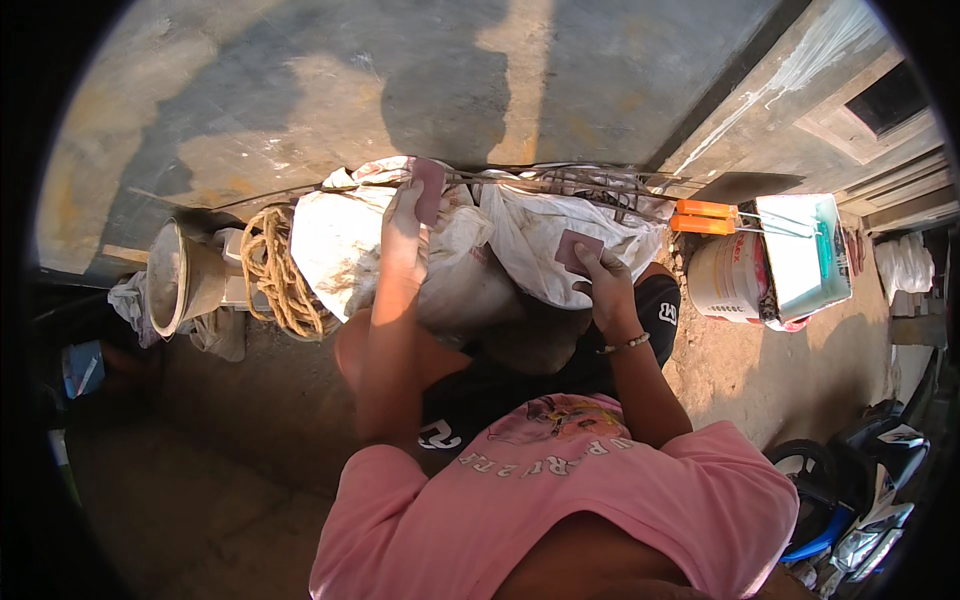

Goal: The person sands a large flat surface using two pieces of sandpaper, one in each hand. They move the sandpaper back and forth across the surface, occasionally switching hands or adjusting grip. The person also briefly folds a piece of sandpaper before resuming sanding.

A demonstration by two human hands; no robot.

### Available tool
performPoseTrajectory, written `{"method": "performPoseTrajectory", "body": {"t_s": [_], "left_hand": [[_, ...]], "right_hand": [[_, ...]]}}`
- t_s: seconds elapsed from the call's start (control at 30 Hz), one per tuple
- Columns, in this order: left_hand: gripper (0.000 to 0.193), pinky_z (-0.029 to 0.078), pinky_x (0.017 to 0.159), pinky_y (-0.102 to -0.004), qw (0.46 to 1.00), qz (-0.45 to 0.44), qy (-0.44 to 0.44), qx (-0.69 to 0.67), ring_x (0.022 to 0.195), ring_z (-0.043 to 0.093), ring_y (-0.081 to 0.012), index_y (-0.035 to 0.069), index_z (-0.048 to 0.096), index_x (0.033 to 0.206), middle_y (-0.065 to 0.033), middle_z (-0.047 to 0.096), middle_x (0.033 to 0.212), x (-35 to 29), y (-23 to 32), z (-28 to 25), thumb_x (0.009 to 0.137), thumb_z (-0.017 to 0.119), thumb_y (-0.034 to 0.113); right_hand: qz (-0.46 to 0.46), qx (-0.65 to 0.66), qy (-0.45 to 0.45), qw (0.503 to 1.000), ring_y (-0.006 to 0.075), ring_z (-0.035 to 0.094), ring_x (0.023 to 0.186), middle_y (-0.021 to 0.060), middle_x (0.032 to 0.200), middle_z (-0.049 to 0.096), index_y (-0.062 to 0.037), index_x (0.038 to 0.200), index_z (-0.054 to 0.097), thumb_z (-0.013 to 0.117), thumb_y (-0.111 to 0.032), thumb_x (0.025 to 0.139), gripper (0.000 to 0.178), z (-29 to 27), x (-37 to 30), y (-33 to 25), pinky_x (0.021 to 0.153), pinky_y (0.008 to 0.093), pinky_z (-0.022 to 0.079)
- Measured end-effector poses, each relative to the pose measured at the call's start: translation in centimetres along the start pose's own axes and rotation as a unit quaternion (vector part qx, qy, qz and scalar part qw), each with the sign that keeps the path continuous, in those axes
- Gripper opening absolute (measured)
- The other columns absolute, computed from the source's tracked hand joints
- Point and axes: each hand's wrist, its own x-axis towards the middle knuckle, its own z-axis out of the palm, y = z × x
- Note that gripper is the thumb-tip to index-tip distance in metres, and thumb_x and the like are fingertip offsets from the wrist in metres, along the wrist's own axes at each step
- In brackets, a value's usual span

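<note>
Left hand (405,215) grips a small flat maroon abrasive sheet (430,188) against thin rusty metal rods (560,180) lying across white woven sacks (345,240). Right hand (605,285) pinches a second maroon square sheet (577,249), held lower, near the person's knee.

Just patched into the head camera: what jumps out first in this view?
Both hands hold small reddish-brown sheets: the left hand presses one against thin metal rods lying across white sacks, the right hand holds another lower down. A coil of rope sits left, a white bucket right.
</note>
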Motion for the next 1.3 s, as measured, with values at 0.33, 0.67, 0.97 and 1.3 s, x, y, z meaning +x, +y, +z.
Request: {"method": "performPoseTrajectory", "body": {"t_s": [0.33, 0.67, 0.97, 1.3], "left_hand": [[0.042, 0.048, 0.098, -0.0392, 0.845, 0.393, 0.196, 0.306, 0.108, 0.061, -0.0244, 0.001, 0.056, 0.15, -0.0167, 0.067, 0.125, 3.8, 2.6, 0.3, 0.111, 0.048, 0.011], [0.059, 0.032, 0.123, -0.0579, 0.523, 0.574, 0.271, 0.569, 0.151, 0.035, -0.049, 0.01, 0.043, 0.163, -0.0244, 0.036, 0.166, 12.5, 8.1, 4.6, 0.106, 0.057, 0.019], [0.069, 0.026, 0.121, -0.0729, 0.447, 0.638, 0.141, 0.611, 0.153, 0.031, -0.0529, 0.002, 0.046, 0.158, -0.0226, 0.034, 0.169, 14.3, 5.5, 0.7, 0.103, 0.063, 0.039], [0.067, 0.022, 0.121, -0.0745, 0.489, 0.509, 0.275, 0.653, 0.156, 0.029, -0.0507, 0.012, 0.044, 0.161, -0.0115, 0.031, 0.173, 15.6, 5.9, -1.5, 0.105, 0.06, 0.045]], "right_hand": [[-0.262, -0.049, 0.102, 0.958, 0.0208, 0.07, 0.116, 0.0157, 0.136, 0.068, 0.008, 0.146, 0.058, 0.056, -0.012, 0.11, 0.041, -0.6, 5.2, -2.9, 0.088, 0.0336, 0.066], [-0.69, -0.294, 0.197, 0.632, 0.0393, 0.055, 0.144, 0.0242, 0.157, 0.055, 0.0015, 0.151, 0.058, 0.051, -0.002, 0.107, 0.045, 9.3, 5.4, -17.7, 0.11, 0.0435, 0.051], [-0.686, -0.401, 0.193, 0.576, 0.0422, 0.05, 0.147, 0.0241, 0.159, 0.052, -0.0011, 0.151, 0.058, 0.052, -0.002, 0.105, 0.047, 10.6, 6.3, -17.1, 0.118, 0.0483, 0.045], [-0.806, -0.509, 0.03, 0.301, 0.0366, 0.045, 0.151, 0.0102, 0.16, 0.053, -0.0063, 0.151, 0.057, 0.066, -0.003, 0.093, 0.058, 19.5, 10.8, -20.5, 0.121, 0.0494, 0.043]]}}
